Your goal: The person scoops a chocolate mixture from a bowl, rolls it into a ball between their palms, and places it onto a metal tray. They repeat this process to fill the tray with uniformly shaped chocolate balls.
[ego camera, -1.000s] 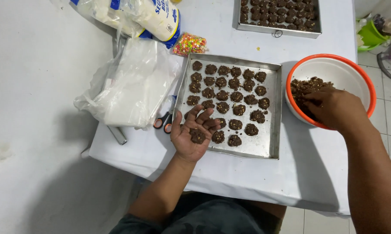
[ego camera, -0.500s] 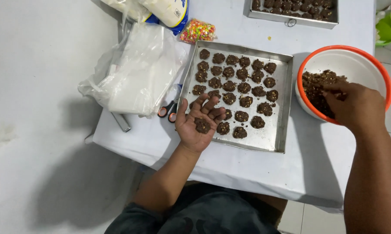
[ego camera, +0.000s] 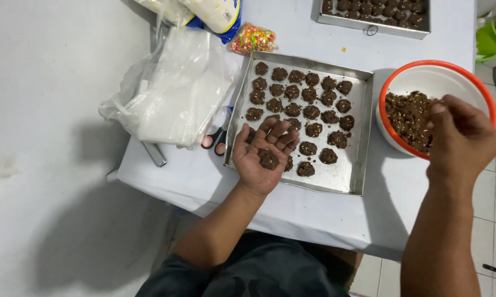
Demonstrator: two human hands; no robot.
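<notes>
My left hand (ego camera: 265, 157) lies open, palm up, over the near left corner of the metal tray (ego camera: 363, 137), and a small dark lump of chocolate mix (ego camera: 268, 160) sits in the middle of the palm; the fingers are spread and a little curled, they do not close on it. In the last second this hand has hardly moved, and the lump is in the same place on the palm, so this piece is not yet put down on the tray. Beyond my fingers the tray holds rows of the same dark lumps (ego camera: 303, 93), five across in most rows, and the near right part of the tray floor is bare. What changed is my right hand (ego camera: 461, 137): a second ago it was down in the mix, now it is lifted to the near rim of the orange-edged bowl (ego camera: 424, 66). Its fingertips are drawn together, but I see only the back of the hand, so I cannot tell if they pinch some mix. I judge it a new portion coming out while the first one waits. Left of the tray lie scissors (ego camera: 217, 138) and a clear plastic bag (ego camera: 171, 93), farther a packet of coloured sprinkles (ego camera: 253, 38), and at the far edge a second tray (ego camera: 371, 25), full of lumps.
</notes>
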